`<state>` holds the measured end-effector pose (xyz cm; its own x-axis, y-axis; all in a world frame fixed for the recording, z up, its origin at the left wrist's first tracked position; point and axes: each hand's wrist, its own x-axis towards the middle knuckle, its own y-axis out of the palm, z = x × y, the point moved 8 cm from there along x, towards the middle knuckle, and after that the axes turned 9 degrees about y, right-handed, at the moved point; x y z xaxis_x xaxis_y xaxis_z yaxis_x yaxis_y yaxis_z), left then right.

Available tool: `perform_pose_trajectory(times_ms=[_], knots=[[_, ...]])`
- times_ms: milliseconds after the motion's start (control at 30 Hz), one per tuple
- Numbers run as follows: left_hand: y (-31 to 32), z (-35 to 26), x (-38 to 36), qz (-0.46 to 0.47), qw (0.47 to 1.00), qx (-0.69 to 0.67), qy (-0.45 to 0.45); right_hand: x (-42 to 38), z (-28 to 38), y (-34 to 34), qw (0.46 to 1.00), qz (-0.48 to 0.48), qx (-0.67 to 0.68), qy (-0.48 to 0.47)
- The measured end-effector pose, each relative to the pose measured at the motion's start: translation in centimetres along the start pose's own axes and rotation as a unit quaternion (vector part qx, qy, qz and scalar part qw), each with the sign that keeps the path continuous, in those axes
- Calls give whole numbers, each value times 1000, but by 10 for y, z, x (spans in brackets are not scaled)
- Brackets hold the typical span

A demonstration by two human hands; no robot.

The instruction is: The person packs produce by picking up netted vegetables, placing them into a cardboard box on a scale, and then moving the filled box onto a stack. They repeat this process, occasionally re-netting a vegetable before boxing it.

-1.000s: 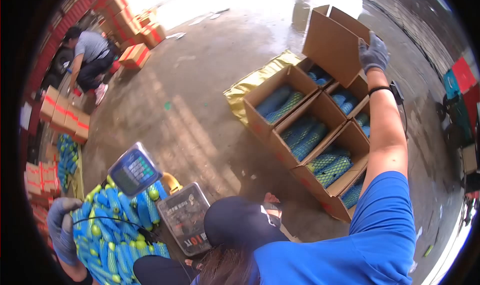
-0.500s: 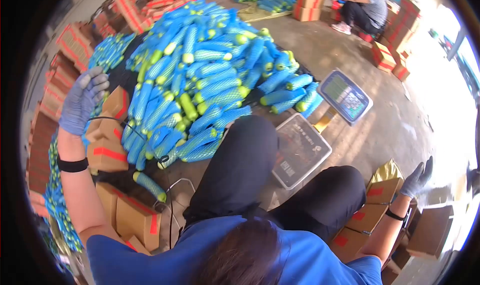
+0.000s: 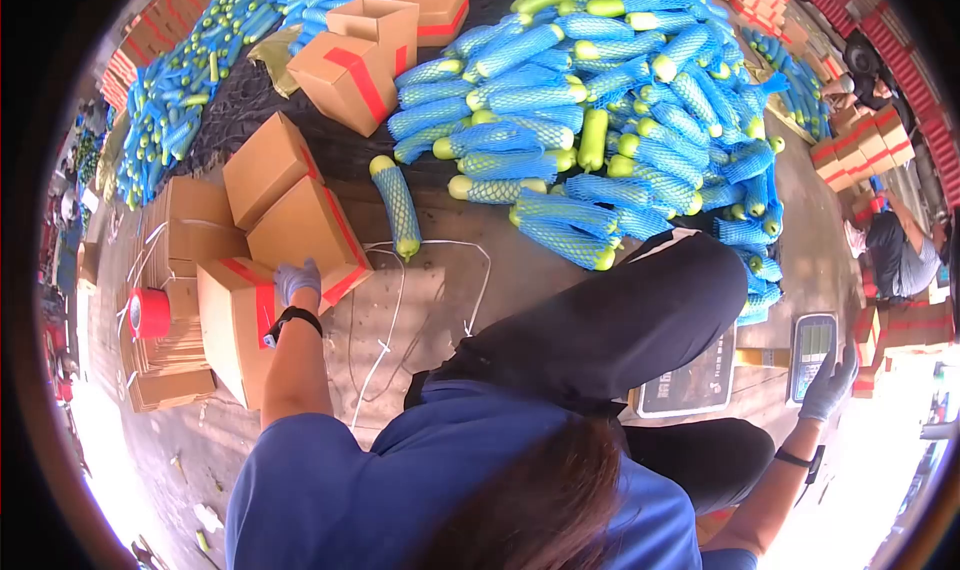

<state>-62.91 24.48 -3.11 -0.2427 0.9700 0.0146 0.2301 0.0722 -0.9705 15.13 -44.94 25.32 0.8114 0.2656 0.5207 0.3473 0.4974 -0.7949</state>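
Observation:
My left hand [image 3: 298, 283], in a grey glove, is at the edge of an open cardboard box [image 3: 235, 320] with red tape, its fingers bent against the cardboard. Another taped box [image 3: 305, 232] touches it just beyond. My right hand [image 3: 830, 385], also gloved, is held out at the right with fingers apart and nothing in them. Close by that hand is the scale's display [image 3: 812, 350]; the scale platform [image 3: 688, 378] lies partly behind my knee. A single green gourd in blue netting [image 3: 396, 205] lies on the floor ahead of my left hand.
A large pile of netted gourds [image 3: 640, 120] lies ahead, with more gourds [image 3: 190, 100] at far left. Flattened cartons [image 3: 170, 350] are stacked at left beside a red tape roll [image 3: 149, 313]. White strapping [image 3: 385, 345] loops across the floor. Another person [image 3: 895, 255] crouches at right.
My view has swung left. My left hand has come down from its raised position beside the pile to the cardboard box. My right hand is still held out, empty.

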Motion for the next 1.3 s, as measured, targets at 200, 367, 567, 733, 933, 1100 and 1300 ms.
perform_pose_trajectory(times_ms=[200, 367, 567, 733, 933, 1100, 1300], knots=[[30, -27, -7, 92, 971, 155, 155, -1, -25, 28, 993, 34, 81, 83], [-150, -84, -5, -145, 955, 187, 181, 10, -20, 37, 983, 65, 61, 159], [-140, 93, 64, -68, 966, 12, -250, 19, -6, 58, 981, 58, 135, 127], [-118, -16, -18, -108, 962, -125, 219, -9, -9, 111, 954, 104, 193, 206], [-343, -57, -91, -424, 873, 184, 154, -7, -50, 148, 948, 128, 206, 205], [-165, 229, 87, 218, 950, -197, -110, 1, -75, 166, 951, 133, 175, 218], [-75, 41, -58, 289, 786, -534, 120, -20, -41, 171, 951, 223, 156, 146]])
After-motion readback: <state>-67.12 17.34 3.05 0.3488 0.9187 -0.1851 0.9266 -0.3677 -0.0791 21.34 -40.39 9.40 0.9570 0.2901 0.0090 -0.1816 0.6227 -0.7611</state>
